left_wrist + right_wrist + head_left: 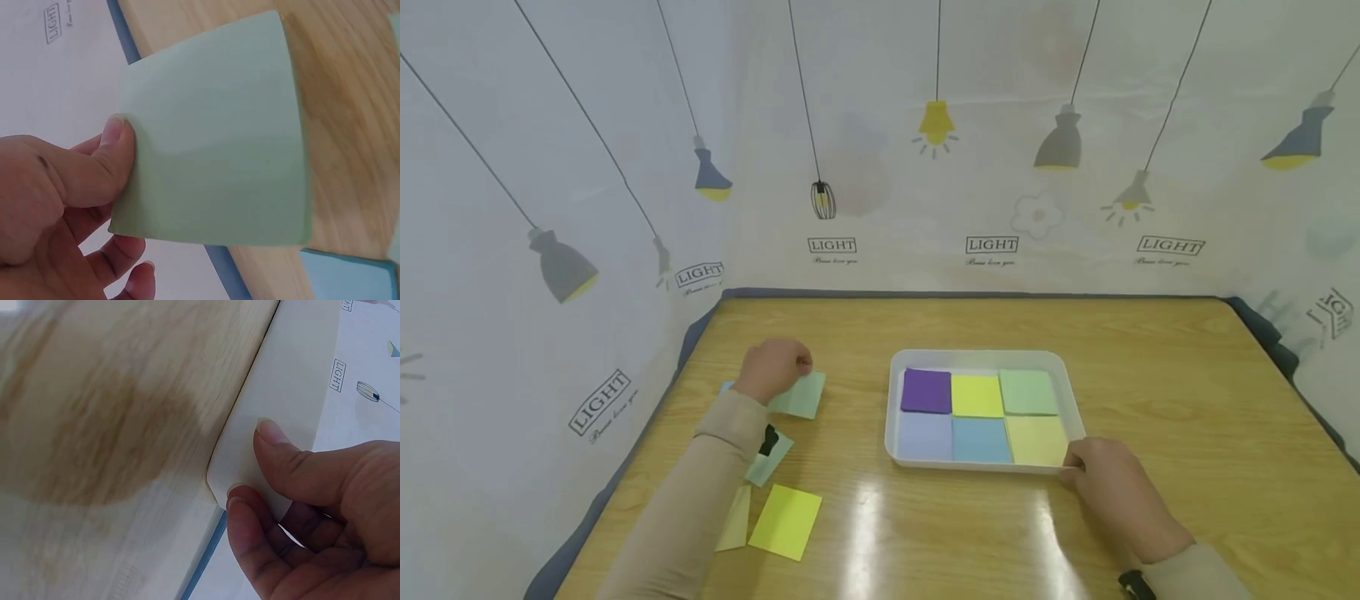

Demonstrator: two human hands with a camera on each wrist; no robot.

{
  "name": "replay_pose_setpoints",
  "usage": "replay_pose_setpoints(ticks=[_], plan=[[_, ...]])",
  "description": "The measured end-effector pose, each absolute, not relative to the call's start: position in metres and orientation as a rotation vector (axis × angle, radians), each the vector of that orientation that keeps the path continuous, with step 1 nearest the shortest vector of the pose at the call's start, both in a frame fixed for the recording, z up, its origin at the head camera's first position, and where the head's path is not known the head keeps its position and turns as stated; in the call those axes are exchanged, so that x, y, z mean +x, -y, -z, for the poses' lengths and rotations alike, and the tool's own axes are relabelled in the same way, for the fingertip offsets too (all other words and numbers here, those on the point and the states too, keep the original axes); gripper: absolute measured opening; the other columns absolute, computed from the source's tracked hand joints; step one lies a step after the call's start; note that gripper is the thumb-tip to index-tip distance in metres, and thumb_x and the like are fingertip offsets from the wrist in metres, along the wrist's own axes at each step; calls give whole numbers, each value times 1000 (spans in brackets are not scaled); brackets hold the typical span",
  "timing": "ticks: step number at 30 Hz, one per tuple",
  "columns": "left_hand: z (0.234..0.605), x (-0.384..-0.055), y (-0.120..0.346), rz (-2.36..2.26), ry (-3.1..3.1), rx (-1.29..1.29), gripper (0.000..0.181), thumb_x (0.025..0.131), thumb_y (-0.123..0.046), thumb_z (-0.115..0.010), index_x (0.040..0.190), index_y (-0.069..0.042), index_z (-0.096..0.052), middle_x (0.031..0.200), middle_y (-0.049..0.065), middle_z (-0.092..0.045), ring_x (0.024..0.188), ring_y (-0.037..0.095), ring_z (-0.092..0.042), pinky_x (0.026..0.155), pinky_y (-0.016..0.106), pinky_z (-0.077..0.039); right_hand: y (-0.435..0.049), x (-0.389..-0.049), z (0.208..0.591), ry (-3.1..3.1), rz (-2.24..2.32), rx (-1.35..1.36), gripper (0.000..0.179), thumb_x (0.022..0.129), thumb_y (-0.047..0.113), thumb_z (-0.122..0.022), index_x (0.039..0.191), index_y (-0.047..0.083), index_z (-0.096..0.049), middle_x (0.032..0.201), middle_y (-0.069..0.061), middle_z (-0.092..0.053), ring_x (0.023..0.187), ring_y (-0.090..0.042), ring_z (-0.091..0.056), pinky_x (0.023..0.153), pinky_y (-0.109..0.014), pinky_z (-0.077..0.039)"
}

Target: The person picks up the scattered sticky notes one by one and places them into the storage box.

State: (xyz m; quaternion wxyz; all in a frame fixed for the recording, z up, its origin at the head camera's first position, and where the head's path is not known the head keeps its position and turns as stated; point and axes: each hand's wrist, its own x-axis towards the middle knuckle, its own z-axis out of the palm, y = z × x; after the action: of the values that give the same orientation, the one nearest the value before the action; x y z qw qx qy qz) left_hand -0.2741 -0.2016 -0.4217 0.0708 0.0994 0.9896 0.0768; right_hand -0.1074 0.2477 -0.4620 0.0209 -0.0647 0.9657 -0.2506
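Observation:
Left of the tray, my left hand (772,368) pinches a light green sticky note pad (212,144) by one edge, thumb on its face; the pad is raised over the table. My right hand (1116,487) grips the near right corner of a white tray (891,408), with the thumb on its outer wall in the right wrist view. Inside the tray, in two rows, lie purple (926,391), bright yellow (977,395) and light green pads (1028,392) at the back, and lavender (925,437), blue (981,440) and pale yellow pads (1036,439) in front.
On the wooden table (955,533), a bright yellow pad (786,522), a pale yellow pad (735,525) and another green pad (772,462) lie near my left forearm, which partly covers some. A blue pad (350,275) is mostly hidden behind the left hand. Printed sheeting (880,150) encloses the table.

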Motion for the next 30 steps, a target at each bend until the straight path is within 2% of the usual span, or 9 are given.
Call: replay_pose_setpoints(ticks=[5, 13, 18, 30], plan=[[415, -275, 193, -242, -2985, 312, 15, 99, -24, -65, 104, -18, -78, 110, 2, -76, 96, 23, -67, 94, 55, -51, -247, -108, 461, -2990, 783, -195, 19, 83, 7, -77, 69, 12, -66, 67, 3, -60, 64, -14, -49, 60, -31, -42], [407, -272, 182, -334, -2942, 324, 18, 101, -19, -61, 105, -9, -76, 111, 7, -73, 92, 21, -64, 84, 41, -55, -247, -108, 462, -3010, 786, -211, 19, 82, 7, -77, 68, 13, -66, 69, 3, -62, 66, -14, -50, 61, -32, -43], [401, -269, 175, -398, -2932, 365, 19, 101, -16, -60, 106, -5, -75, 110, 10, -73, 94, 22, -64, 87, 42, -55, -247, -107, 462, -3021, 791, -218, 19, 82, 6, -77, 68, 13, -66, 70, 3, -63, 66, -14, -50, 61, -33, -44], [390, -268, 148, -437, -2971, 491, 20, 101, -16, -61, 109, -5, -75, 111, 11, -74, 101, 24, -67, 92, 40, -56, -247, -107, 462, -2984, 804, -173, 19, 84, 7, -76, 69, 12, -65, 69, 2, -60, 65, -15, -49, 60, -31, -42]])
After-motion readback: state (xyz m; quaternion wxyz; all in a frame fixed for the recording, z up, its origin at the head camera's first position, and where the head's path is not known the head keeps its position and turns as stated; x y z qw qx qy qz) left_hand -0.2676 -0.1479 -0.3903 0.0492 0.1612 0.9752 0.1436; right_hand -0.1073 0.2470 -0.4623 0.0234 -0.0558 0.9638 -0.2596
